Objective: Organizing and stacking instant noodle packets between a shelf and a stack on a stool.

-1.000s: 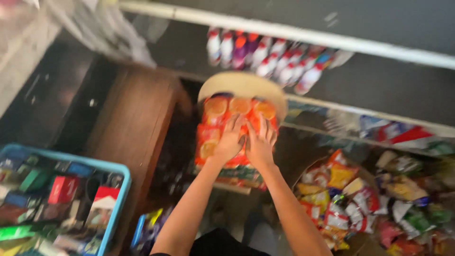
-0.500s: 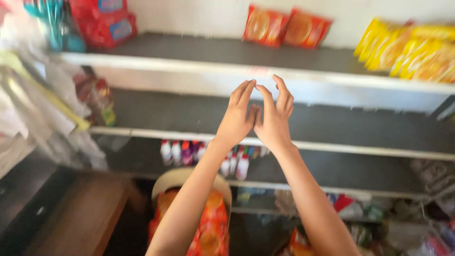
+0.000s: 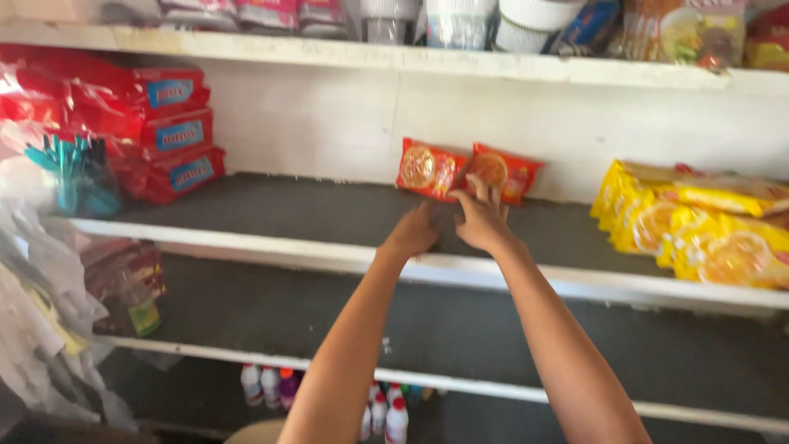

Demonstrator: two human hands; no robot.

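Both hands reach over the front lip of the middle shelf, a dark-surfaced board with a white painted edge.

Left hand: knuckles up, fingers curled downward against the shelf surface; whether it grips anything cannot be told.

Right hand: fingers spread open, tips touching the lower edge of the right orange-red plastic noodle packet; nothing clasped.

Item 1: right orange-red plastic noodle packet, far on the shelf, leaning against the white back wall. Long axis runs left to right; printed face towards the viewer, top edge tipped back to the wall.

Item 2: left orange-red plastic noodle packet, just beside item 1, touching or slightly overlapping it, same lean and same left-right axis.

Step judged in hand: setting the two packets in their place against the wall. A next move would call for a light push or straightening at the lower edge, so that both packets lean evenly.

Surroundings, outward:
- yellow plastic noodle packets, a stacked row at right on the same shelf, well apart from the hands.
- red wrapped boxes with blue labels, stacked at far left.
- white upper shelf bearing white plastic cups and assorted packets.
- small white bottles with coloured caps, on the lowest shelf, near.
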